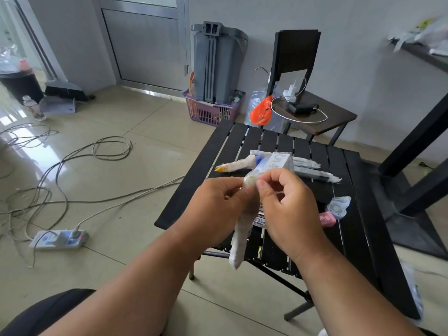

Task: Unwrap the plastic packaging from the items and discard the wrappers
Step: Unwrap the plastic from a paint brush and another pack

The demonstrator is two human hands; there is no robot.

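Observation:
A long item wrapped in white plastic film [238, 241] hangs upright above the near edge of the black slatted table [358, 251]. My left hand [215, 204] grips its upper part. My right hand [288, 202] pinches the film at the item's top end with thumb and forefinger. On the table behind lie other film-wrapped things: a stick with a yellow tip [236, 164], a small white box [278, 162], two long dark sticks [315, 172], a round bluish item [338, 208] and a pink item [327, 219].
A grey bin [215, 61] stands in a purple basket [211, 112] by the far wall. A dark chair [312, 110] with a charger and an orange bag [260, 111] is behind the table. Cables and a power strip [58, 240] lie on the floor at left.

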